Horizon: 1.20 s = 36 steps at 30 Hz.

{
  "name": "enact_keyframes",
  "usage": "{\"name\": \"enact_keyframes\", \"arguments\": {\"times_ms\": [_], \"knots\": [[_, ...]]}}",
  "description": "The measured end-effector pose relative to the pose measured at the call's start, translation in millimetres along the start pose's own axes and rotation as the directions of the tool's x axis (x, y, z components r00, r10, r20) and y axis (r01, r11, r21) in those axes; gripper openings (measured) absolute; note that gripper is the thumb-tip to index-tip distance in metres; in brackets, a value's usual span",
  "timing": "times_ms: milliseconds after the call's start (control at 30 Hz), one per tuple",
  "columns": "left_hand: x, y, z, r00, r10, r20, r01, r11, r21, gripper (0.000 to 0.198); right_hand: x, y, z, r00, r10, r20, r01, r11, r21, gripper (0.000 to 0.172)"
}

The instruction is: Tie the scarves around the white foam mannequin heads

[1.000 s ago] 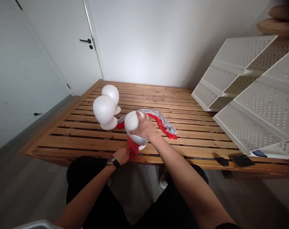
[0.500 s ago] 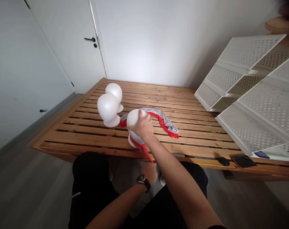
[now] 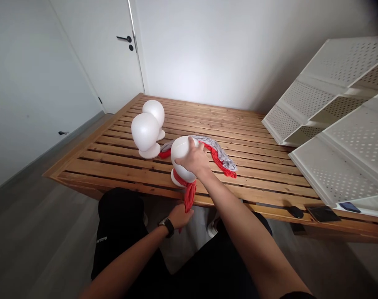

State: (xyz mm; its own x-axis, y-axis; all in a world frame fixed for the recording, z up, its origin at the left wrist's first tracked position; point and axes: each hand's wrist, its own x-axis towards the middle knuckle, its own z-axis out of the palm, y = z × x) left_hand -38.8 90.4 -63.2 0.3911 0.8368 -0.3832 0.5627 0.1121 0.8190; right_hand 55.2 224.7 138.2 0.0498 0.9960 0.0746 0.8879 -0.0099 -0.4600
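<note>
Okay, right hand (image 3: 192, 158) is spread over the top of the mannequin head (image 3: 182, 155), palm and fingers pressed on it, holding it down. The head sits near the table's front edge on its round base, leaning a bit. A red-and-grey cloth (image 3: 218, 155) wraps low around its neck: a red band runs under the right hand, and the long part lies on the slats to the right. The red end (image 3: 190, 196) hangs down past the table edge. Left hand (image 3: 180, 216), watch (image 3: 168, 226) on the wrist, is just beside that end with fingers curled; can't tell if it's pinching the cloth. Two other heads (image 3: 145, 132) (image 3: 153, 113) stand upright behind, apart from the cloth. White perforated shelves (image 3: 304, 99) lean at the right side, and a phone (image 3: 323, 214) lies on the table's front right.
</note>
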Motion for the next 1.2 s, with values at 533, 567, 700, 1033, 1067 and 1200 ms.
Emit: {"name": "enact_keyframes", "arguments": {"times_ms": [533,567,700,1033,1067,1200], "knots": [[43.9,-12.3,-70.9,0.834,0.320,-0.450,-0.197,0.934,0.300,0.034,125.4,133.8,-199.8,0.950,0.050,-0.308,-0.138,0.952,-0.272,0.124],[52.2,-16.9,-75.0,0.803,0.388,-0.452,-0.199,0.890,0.410,0.036,138.3,149.7,-214.3,0.942,0.075,-0.328,-0.191,0.922,-0.336,0.118],[77.1,-35.0,-75.3,0.785,0.490,-0.380,-0.160,0.752,0.639,0.045,185.5,224.4,-245.5,0.920,0.091,-0.382,-0.307,0.773,-0.554,0.102],[87.3,-42.5,-67.2,0.781,0.493,-0.382,-0.100,0.703,0.704,0.050,254.9,369.2,-191.8,0.962,0.190,-0.198,-0.267,0.808,-0.525,0.110],[87.7,-43.1,-67.4,0.780,0.495,-0.382,-0.096,0.698,0.709,0.051,261.5,377.8,-186.0,0.968,0.183,-0.168,-0.246,0.816,-0.523,0.109],[88.4,-45.6,-67.2,0.785,0.496,-0.371,-0.074,0.669,0.739,0.052,290.0,408.3,-168.8,0.974,0.179,-0.138,-0.226,0.816,-0.532,0.106]]}}
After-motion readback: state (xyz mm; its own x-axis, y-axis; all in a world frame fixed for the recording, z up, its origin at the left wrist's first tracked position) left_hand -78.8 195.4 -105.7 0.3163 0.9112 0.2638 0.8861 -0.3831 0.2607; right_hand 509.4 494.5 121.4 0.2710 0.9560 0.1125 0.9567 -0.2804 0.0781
